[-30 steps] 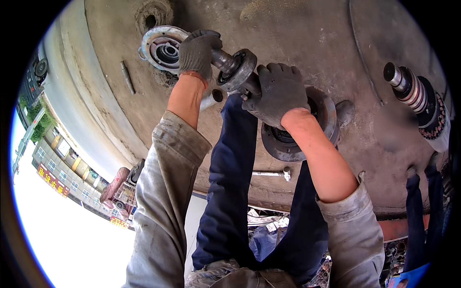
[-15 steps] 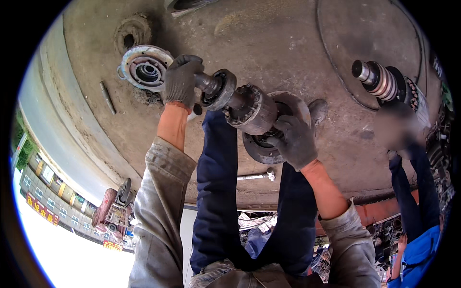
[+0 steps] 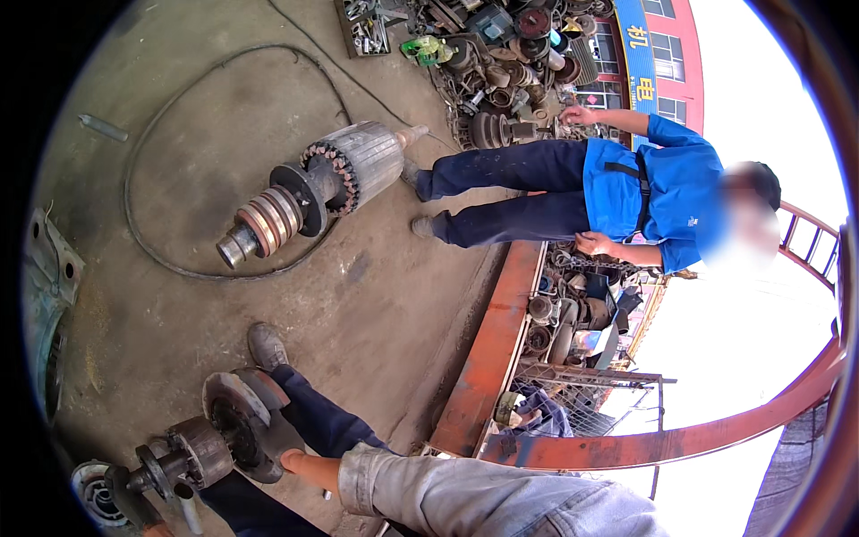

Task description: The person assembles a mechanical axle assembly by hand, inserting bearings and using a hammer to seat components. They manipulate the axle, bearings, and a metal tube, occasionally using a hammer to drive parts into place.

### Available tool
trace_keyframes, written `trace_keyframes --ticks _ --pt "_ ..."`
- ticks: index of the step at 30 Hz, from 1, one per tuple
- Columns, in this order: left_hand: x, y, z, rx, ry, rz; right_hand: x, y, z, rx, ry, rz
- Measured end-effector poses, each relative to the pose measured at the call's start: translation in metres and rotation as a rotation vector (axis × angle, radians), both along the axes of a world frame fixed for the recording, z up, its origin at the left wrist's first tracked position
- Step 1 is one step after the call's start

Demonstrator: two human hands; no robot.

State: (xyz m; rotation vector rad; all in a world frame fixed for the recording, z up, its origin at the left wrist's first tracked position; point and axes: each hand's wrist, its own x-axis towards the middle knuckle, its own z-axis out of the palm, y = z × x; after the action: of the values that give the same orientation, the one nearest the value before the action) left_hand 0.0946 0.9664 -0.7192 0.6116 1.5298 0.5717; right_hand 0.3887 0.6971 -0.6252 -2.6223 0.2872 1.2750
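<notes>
At the lower left a dark motor rotor (image 3: 201,450) with a shaft and a ring-shaped bearing (image 3: 161,472) lies across between my legs. My left hand (image 3: 132,501), in a dark work glove, is closed round the shaft's left end; part of it is hidden near the picture's rim. A round end cover (image 3: 82,497) sits just beyond that hand. My right hand (image 3: 279,436), gloved too, grips the rotor's right end, beside a wide round flange (image 3: 234,407). Its fingertips are hard to make out against the dark metal.
A large rotor with copper slip rings (image 3: 268,219) lies on the concrete, circled by a black cable (image 3: 134,224). A person in a blue shirt (image 3: 649,192) stands beyond it. Scrap motor parts (image 3: 528,54) are heaped behind; an orange steel beam (image 3: 488,358) edges the floor. A metal rod (image 3: 103,127) lies far left.
My view has swung to the right, so the rotor and both hands now appear at the lower left. The large rotor and the other person have come fully into view. Both hands stay on the rotor.
</notes>
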Motion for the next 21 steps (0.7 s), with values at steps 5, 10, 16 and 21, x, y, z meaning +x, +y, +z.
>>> trace_keyframes --ticks 5,10,16,21 --pt "-0.026 0.018 0.056 0.062 0.06 0.043 0.01 0.036 -0.03 0.034 0.067 0.282" --pt "0.004 0.025 0.066 0.07 -0.01 0.024 0.004 0.035 -0.041 -0.031 0.007 0.323" --pt "0.004 0.021 0.065 0.027 -0.019 0.102 -0.021 0.016 -0.014 -0.035 -0.004 0.236" --pt "0.003 0.025 0.077 0.03 -0.007 0.1 -0.05 -0.008 -0.015 0.207 0.012 0.032"
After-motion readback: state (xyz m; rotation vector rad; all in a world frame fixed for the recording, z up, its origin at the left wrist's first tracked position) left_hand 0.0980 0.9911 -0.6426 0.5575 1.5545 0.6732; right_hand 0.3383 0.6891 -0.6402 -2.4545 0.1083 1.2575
